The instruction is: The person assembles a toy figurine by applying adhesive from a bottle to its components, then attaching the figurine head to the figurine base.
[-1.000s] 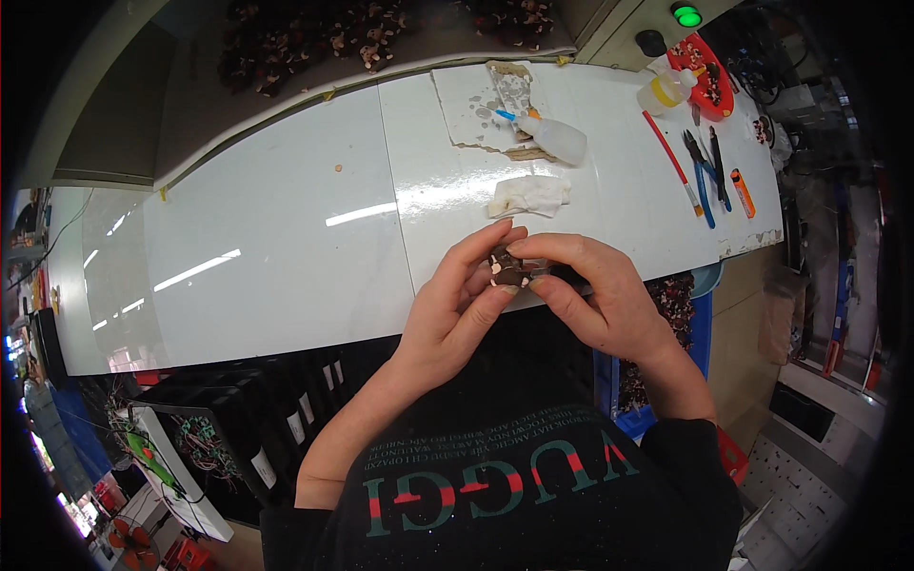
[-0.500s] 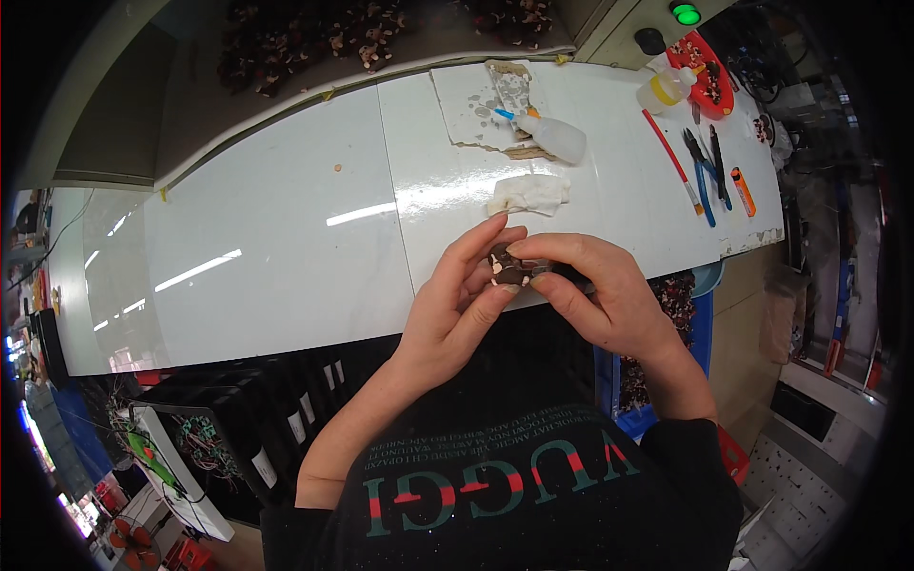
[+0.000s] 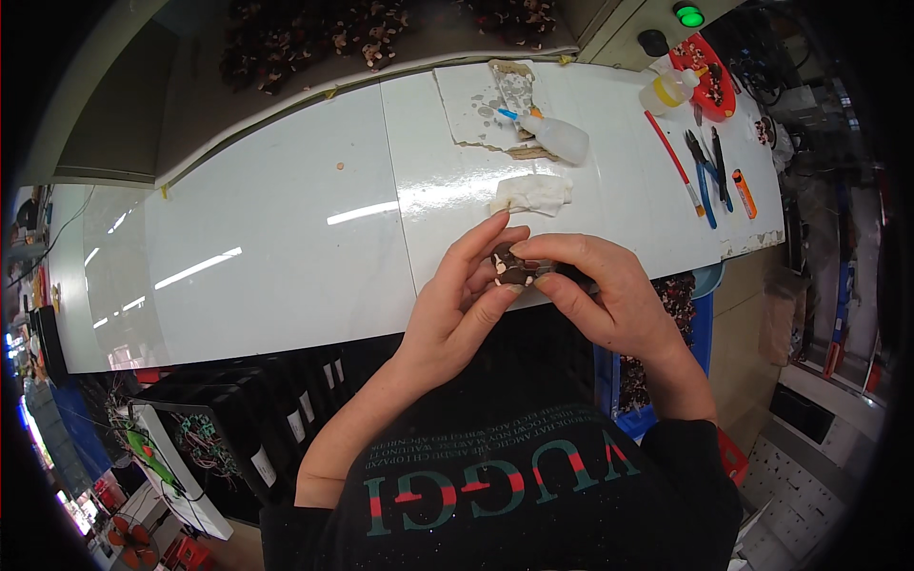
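Just over the near edge of the white table, both my hands pinch one small dark brown figurine (image 3: 510, 269) with pale pink parts. My left hand (image 3: 459, 290) grips its left side between thumb and fingers. On the other side, my right hand (image 3: 595, 285) is closed on it with thumb and forefinger. The fingertips cover part of the figurine. Beyond the hands lies a folded white cloth (image 3: 533, 194). Farther off, a white squeeze bottle (image 3: 558, 139) with a blue tip rests on its side against a worn, stained board (image 3: 466, 109).
At the right lie a red brush (image 3: 674, 164), blue-handled pliers (image 3: 703, 176) and an orange lighter (image 3: 744, 194). A yellow-banded bottle (image 3: 664, 93) stands by a red tray (image 3: 726, 100) of small parts. Many similar figurines (image 3: 314, 43) fill the far shelf. Below right is a blue bin (image 3: 703, 333).
Almost nothing differs. The hands keep the same hold on the figurine, and the whole view has shifted very slightly.
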Demonstrator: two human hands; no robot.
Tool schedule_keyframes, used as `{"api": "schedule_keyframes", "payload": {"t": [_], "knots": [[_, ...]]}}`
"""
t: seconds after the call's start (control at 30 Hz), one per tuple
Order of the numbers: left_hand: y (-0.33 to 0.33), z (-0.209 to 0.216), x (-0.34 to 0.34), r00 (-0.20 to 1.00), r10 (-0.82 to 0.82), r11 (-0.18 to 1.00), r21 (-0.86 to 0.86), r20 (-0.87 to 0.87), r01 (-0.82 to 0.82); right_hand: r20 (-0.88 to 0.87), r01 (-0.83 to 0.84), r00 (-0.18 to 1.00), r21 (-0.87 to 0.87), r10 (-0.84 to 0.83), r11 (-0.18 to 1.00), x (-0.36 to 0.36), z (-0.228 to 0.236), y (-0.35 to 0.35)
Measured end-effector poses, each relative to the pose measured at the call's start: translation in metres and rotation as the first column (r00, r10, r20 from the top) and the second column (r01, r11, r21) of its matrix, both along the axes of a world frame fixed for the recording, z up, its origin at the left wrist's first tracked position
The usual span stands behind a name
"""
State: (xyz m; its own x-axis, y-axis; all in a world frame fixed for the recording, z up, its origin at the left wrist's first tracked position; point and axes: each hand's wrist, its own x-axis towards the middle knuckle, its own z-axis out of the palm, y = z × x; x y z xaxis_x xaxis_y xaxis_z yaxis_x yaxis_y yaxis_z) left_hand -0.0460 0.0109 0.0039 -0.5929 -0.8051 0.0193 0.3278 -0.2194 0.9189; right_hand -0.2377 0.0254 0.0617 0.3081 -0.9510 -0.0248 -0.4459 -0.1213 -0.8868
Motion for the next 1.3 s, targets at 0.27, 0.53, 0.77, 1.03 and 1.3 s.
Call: {"api": "schedule_keyframes", "payload": {"t": [0.27,0.53,0.77,1.03,1.3], "knots": [[0.0,0.0,0.001,1.0,-0.001,1.0,0.006,-0.003,0.001,-0.037,-0.004,0.999,-0.064,0.002,0.998,0.0,-0.003,-0.001],[0.0,0.001,0.001,1.0,-0.003,1.0,-0.001,0.02,0.003,-0.025,-0.003,1.0,-0.015,0.003,1.0,0.0,-0.004,0.0],[0.002,0.003,-0.001,1.0,0.014,0.999,0.029,-0.009,-0.014,0.064,0.114,0.992,-0.062,-0.11,0.992,-0.002,-0.006,0.004],[0.002,0.004,0.001,1.0,0.018,1.0,0.01,0.012,-0.018,-0.014,0.041,0.999,-0.052,-0.041,0.998,0.003,-0.004,0.006],[0.001,0.004,0.002,1.0,0.012,1.0,0.006,0.023,-0.012,-0.039,0.033,0.999,-0.037,-0.034,0.999,0.004,-0.005,0.006]]}}
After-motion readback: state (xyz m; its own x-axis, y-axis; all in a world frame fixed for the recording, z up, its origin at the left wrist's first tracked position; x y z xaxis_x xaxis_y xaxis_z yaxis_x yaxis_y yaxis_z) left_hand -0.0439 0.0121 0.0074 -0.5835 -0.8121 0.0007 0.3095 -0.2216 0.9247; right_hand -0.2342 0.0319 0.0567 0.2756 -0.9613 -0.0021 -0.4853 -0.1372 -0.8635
